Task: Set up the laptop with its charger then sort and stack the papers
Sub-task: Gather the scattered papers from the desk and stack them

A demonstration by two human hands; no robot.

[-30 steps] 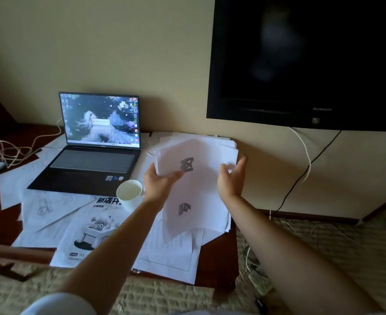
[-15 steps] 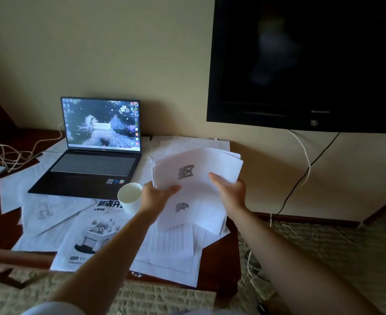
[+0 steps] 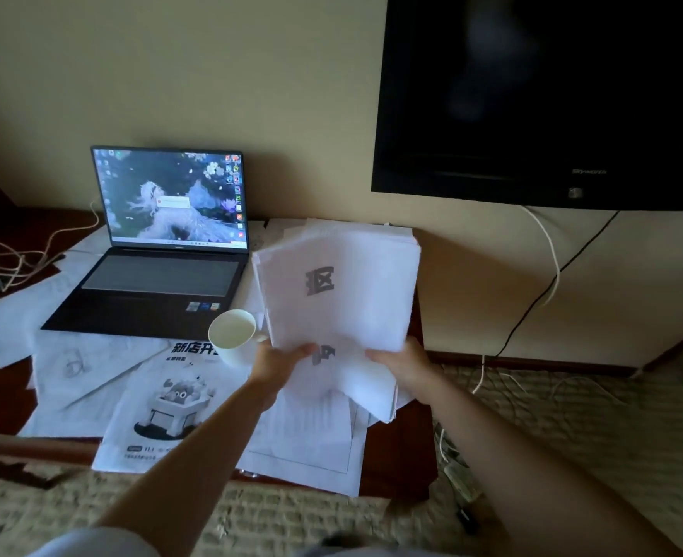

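1. While I am squaring this bundle, my left hand (image 3: 281,361) is pinching the near left edge of the paper stack (image 3: 340,299), thumb on top, and my right hand (image 3: 402,365) is gripping the near right edge the same way.
2. Sheets are fanning out at the far end, so I am thinking of tapping the near edge down on the table (image 3: 396,476) to even them.
3. Just left of my left hand the white cup (image 3: 233,335) is standing, so I am keeping my elbow clear.
4. Loose papers (image 3: 163,400) are lying under and left of the stack, waiting to be gathered.
5. Farther left the laptop (image 3: 159,255) is sitting open, screen lit; I cannot tell whether the tangled cable (image 3: 10,257) beyond it is plugged in.
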